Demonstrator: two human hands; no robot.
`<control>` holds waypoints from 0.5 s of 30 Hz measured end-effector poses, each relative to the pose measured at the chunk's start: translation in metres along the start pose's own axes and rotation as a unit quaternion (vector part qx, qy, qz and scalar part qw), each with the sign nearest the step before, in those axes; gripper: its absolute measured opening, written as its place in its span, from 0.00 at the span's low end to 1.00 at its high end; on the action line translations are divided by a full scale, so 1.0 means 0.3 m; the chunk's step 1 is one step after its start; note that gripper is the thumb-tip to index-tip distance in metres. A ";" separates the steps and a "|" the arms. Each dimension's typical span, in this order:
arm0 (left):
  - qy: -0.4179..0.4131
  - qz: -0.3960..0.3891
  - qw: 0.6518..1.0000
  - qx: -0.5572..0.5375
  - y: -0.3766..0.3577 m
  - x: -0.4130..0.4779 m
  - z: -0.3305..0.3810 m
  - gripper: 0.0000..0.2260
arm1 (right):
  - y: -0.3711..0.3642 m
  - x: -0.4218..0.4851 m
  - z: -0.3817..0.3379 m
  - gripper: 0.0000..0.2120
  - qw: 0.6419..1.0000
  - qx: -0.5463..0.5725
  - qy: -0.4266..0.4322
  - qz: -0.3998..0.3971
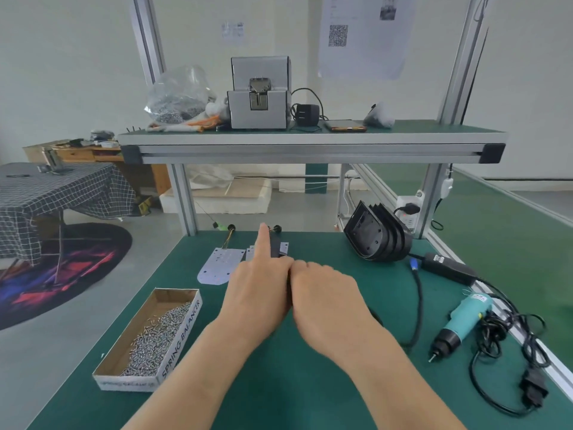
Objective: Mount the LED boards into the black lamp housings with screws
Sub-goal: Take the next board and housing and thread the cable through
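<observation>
My left hand (260,290) and my right hand (322,293) sit side by side at the middle of the green bench, over a black lamp housing (274,247) that they mostly hide. The left index finger points straight ahead while its other fingers curl down onto the housing. The right hand's fingers curl over its far edge. A white LED board (220,264) with wires lies just left of the hands, and another LED board (284,248) peeks out behind them. A stack of black lamp housings (379,238) leans at the back right. Screws fill an open cardboard box (145,339) at the left.
A teal electric screwdriver (462,324) lies at the right with tangled black cables (508,342) and a power adapter (446,268). An aluminium-framed shelf (310,144) overhead carries a screw feeder (259,97), a bag of screws and a phone. The bench's right rail (502,308) runs close by.
</observation>
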State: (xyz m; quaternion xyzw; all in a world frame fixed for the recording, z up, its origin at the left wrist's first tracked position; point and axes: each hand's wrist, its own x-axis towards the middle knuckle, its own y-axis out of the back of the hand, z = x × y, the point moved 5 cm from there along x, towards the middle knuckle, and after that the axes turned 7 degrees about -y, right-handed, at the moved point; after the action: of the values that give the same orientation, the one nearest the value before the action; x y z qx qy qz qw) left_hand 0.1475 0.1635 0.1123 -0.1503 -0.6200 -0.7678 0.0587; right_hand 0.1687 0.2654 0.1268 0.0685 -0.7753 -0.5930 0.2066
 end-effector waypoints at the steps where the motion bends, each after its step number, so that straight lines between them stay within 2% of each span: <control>1: -0.004 0.002 1.000 -0.021 0.008 -0.001 -0.001 0.09 | 0.003 0.016 0.016 0.03 1.000 0.017 0.001 0.011; 2: -0.012 -0.001 0.998 -0.056 0.015 -0.004 -0.010 0.08 | 0.003 0.033 0.041 0.03 0.999 0.048 -0.002 0.018; 3: -0.023 -0.003 0.995 -0.100 0.020 -0.009 -0.026 0.09 | 0.000 0.045 0.067 0.08 0.997 0.078 -0.008 0.017; 5: -0.037 -0.013 0.974 -0.225 0.036 -0.018 -0.071 0.19 | -0.006 0.055 0.112 0.14 0.989 0.140 -0.009 0.041; 6: -0.030 -0.016 0.948 -0.316 0.045 -0.021 -0.096 0.24 | -0.005 0.058 0.131 0.15 0.984 0.167 -0.011 0.058; 8: -0.015 -0.010 0.869 -0.494 0.036 -0.022 -0.147 0.25 | -0.005 0.066 0.172 0.15 0.966 0.250 -0.023 0.068; 11: -0.013 -0.029 0.758 -0.651 -0.040 -0.022 -0.177 0.30 | -0.002 0.066 0.198 0.14 0.904 0.424 -0.034 0.035; 13: -0.046 -0.055 0.720 -0.690 -0.084 -0.018 -0.158 0.37 | 0.001 0.058 0.187 0.13 0.870 0.491 -0.033 0.008; 15: -0.061 -0.065 0.703 -0.706 -0.108 -0.007 -0.142 0.34 | -0.001 0.056 0.170 0.13 0.859 0.512 -0.021 -0.020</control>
State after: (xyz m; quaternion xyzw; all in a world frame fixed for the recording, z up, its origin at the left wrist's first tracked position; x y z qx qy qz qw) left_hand 0.1336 0.1293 0.0734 -0.1538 0.0927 -0.9718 -0.1528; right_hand 0.1330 0.3050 0.1197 0.1672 -0.9721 -0.1182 0.1145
